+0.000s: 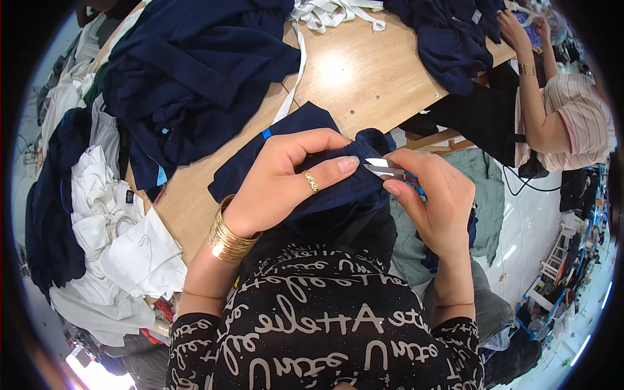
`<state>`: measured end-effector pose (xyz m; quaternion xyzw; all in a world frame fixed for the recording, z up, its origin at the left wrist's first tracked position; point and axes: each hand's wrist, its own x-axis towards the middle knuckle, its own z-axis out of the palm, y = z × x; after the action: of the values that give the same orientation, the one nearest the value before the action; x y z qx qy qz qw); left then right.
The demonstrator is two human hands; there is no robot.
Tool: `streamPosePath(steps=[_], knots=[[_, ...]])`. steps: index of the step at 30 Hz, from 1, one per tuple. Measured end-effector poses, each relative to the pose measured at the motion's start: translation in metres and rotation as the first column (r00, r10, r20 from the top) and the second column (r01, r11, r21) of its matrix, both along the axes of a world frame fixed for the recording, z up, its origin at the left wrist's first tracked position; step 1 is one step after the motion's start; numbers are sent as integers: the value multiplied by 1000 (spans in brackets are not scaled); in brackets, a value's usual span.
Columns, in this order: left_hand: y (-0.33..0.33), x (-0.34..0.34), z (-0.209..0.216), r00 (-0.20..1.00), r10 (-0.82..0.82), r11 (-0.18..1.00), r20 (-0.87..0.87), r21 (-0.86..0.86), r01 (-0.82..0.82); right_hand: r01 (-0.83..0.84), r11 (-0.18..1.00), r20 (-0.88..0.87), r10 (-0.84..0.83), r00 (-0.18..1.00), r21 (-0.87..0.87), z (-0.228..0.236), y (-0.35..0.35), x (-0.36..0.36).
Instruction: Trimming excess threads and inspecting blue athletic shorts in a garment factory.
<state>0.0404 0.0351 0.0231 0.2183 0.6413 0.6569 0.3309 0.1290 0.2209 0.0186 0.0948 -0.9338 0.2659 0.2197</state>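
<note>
My left hand (276, 179), with a gold ring and a wide gold bracelet, pinches a gathered edge of a navy garment (344, 193) between thumb and fingers. The garment is bunched over the table's near edge, close to my body. Closed around a small pair of thread snips (383, 166), my right hand (437, 195) is just right of the left thumb. The snips have bright metal blades and a bit of blue at the handle. Their tips lie against the navy cloth, and my fingers partly hide the handle.
A heap of navy cloth (201, 71) covers the left of the wooden table (361, 65). White strips (325, 14) and another navy pile (448, 45) lie farther back. White fabric (140, 257) is heaped at left. A person in a striped top (572, 114) works at far right.
</note>
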Motion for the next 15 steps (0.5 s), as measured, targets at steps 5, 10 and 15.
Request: streamPosePath(steps=[5,10,15], knots=[[0,0,-1,1000,-9,1000,17,-3,9,4,1000,1,-4,1000,29,2,-2,1],[-3,-3,-3,999,-21,999,49,-42,23,61,994,57,-56,997,-95,2,0,-1],[-2,-7,-6,983,-3,1000,183,-17,6,126,766,261,56,964,-631,-11,15,-15]])
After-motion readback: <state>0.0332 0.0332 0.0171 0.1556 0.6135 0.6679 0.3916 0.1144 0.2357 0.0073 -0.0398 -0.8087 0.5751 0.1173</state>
